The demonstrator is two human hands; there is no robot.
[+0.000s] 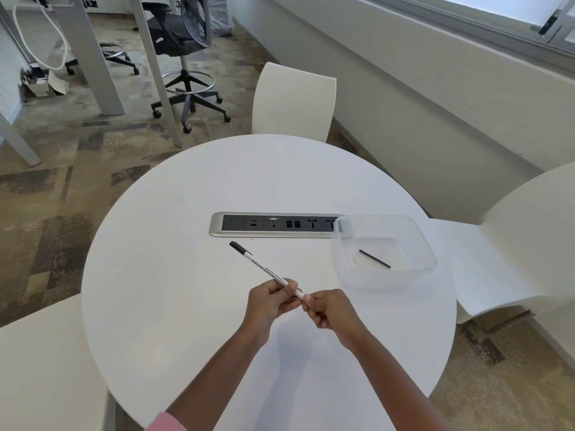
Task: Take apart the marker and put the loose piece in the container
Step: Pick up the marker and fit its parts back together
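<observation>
Small black print is running along the white barrel of the marker (264,269), near the middle of the frame, but the letters are showing too small and blurred to read. No other text is appearing anywhere.

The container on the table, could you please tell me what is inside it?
Inside the container lies one thin black stick. A faint whitish smudge beside it is unclear. The wall covers nothing.

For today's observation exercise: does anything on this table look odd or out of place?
Mildly. The clear container sits partly over the power strip's right end, covering its sockets. A thin black stick already lies inside. Nothing is spilled or broken; both hands hold the marker.
</observation>
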